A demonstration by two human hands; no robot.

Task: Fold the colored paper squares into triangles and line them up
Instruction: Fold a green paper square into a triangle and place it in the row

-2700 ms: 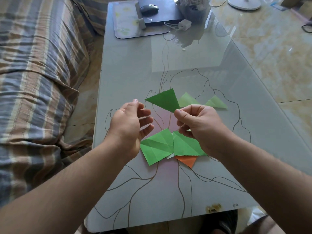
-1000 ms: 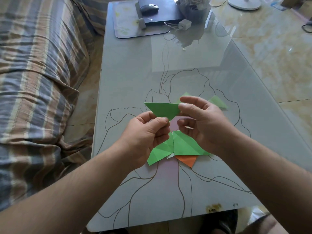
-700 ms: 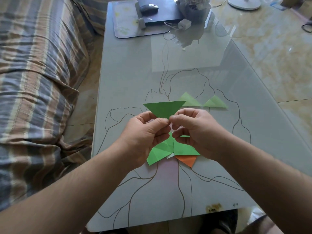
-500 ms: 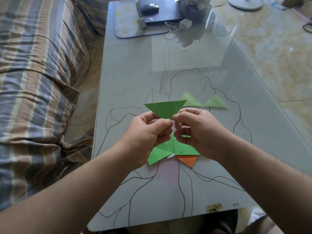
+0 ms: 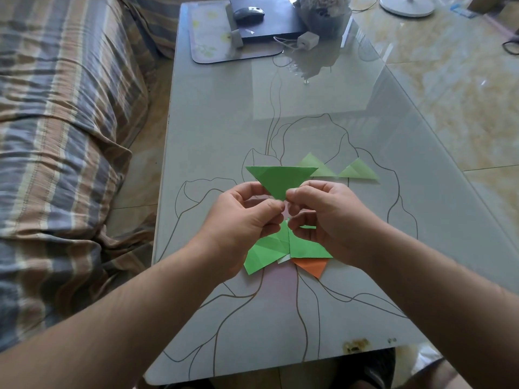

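**A:** So which step is this? Looks like both hands are working on one piece.

**B:** Yep, mid-fold I'd say. The left hand [image 5: 241,217] and right hand [image 5: 328,217] are both pinching the bottom tip of a green triangle [image 5: 279,179], holding it up off the glass table [image 5: 224,130], long edge on top. Probably sharpening the crease.

**A:** And the rest?

**B:** Two pale green triangles [image 5: 356,172] are sitting side by side just behind it. Unfolded green squares [image 5: 266,252] plus an orange piece [image 5: 313,267] are lying under the hands.

**A:** Next move?

**B:** My guess: laying it down beside those two, points matching, then grabbing another square.
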